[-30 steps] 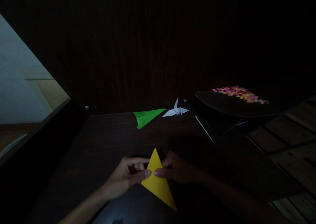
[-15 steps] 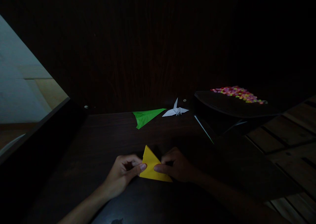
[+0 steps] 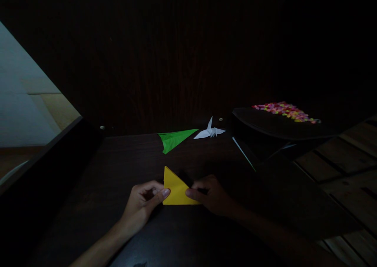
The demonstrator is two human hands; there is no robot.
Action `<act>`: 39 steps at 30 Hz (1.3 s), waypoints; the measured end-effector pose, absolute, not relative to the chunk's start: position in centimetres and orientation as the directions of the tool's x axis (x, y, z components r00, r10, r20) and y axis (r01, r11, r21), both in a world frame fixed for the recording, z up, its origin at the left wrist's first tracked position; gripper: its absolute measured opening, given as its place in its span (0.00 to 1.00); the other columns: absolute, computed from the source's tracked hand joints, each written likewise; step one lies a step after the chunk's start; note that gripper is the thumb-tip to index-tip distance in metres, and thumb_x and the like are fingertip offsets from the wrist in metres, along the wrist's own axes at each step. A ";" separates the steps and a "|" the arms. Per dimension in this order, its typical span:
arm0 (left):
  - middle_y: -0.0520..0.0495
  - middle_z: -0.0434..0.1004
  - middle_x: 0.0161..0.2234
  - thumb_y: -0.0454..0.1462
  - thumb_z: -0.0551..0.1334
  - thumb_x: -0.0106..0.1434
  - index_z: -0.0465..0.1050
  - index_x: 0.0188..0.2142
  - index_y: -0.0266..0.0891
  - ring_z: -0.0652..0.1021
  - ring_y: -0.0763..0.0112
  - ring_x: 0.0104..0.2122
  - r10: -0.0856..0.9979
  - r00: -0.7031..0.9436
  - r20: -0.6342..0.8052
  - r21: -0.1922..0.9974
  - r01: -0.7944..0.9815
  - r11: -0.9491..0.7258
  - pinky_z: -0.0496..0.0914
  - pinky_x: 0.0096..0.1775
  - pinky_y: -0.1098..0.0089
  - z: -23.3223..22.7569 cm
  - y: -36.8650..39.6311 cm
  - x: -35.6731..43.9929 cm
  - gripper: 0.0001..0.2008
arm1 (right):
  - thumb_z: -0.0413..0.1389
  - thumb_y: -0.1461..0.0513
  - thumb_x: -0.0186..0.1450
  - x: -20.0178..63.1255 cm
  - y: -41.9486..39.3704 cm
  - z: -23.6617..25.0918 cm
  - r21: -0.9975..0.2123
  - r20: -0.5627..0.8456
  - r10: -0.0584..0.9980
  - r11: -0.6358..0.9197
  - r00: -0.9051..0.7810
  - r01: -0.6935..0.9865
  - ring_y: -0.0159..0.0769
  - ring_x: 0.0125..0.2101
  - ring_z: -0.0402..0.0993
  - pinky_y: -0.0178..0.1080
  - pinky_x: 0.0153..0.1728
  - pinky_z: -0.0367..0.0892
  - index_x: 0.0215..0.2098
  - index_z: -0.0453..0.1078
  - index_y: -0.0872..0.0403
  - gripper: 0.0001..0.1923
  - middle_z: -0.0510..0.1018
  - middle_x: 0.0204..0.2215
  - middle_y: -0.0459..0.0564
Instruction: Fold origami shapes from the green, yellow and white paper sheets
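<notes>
A yellow sheet of paper folded into a triangle is held between both hands above the dark tabletop. Its point stands up at the upper left, and its straight edge runs along the bottom. My left hand pinches the left side, thumb on the front and fingers behind. From the right, my right hand grips the paper near its lower right corner, thumb on the front face. The fingers behind the paper are partly hidden. Beyond the hands lie a green folded paper plane and a white paper crane.
A dark wooden panel rises behind the tabletop. To the right, a dark rounded shelf carries a strip of pink, red and yellow pieces. A thin pale strip lies below it. The scene is dim.
The yellow paper has shifted left and slightly up, and has turned so its bottom edge is now level. Both hands still hold it; the right thumb is nearer its right edge.
</notes>
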State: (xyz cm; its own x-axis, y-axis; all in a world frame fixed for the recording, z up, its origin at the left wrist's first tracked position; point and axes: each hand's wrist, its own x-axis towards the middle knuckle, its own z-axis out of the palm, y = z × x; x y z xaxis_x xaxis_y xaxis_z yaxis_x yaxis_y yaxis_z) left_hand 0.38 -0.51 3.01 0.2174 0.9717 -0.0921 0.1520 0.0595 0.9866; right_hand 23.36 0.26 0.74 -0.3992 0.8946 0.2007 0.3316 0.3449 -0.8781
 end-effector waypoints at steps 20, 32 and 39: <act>0.49 0.79 0.23 0.46 0.69 0.57 0.81 0.28 0.38 0.77 0.68 0.25 0.994 0.110 -0.027 0.990 0.141 0.011 0.71 0.29 0.72 3.1 0.1 0.1 0.13 | 0.61 0.57 0.63 23.4 0.2 1.2 -0.922 0.179 0.942 0.261 -0.282 0.285 0.30 0.18 0.74 0.31 0.23 0.67 0.24 0.77 0.55 0.13 0.79 0.18 0.46; 0.48 0.82 0.26 0.46 0.70 0.55 0.81 0.32 0.38 0.80 0.65 0.29 0.999 0.037 -0.017 0.995 0.104 0.013 0.73 0.33 0.71 2.8 0.5 0.0 0.13 | 0.64 0.57 0.60 23.5 0.3 1.1 -0.926 0.198 0.958 0.252 -0.209 0.280 0.32 0.22 0.76 0.33 0.25 0.70 0.32 0.80 0.54 0.08 0.82 0.23 0.47; 0.49 0.81 0.28 0.45 0.73 0.52 0.80 0.34 0.39 0.79 0.68 0.29 0.999 0.007 -0.040 0.999 0.026 0.040 0.73 0.32 0.73 3.0 0.5 0.0 0.14 | 0.63 0.58 0.60 23.7 0.7 1.0 -0.947 0.183 0.968 0.221 -0.173 0.232 0.30 0.21 0.73 0.32 0.24 0.69 0.31 0.78 0.54 0.07 0.80 0.22 0.46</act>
State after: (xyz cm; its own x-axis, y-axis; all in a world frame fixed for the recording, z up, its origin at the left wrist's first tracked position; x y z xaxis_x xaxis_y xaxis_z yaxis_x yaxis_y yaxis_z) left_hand 0.01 0.51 3.04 0.0067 0.9992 -0.0401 0.0258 0.0399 0.9989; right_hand 23.67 0.65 1.05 -0.1731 0.9677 0.1834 0.2323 0.2211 -0.9472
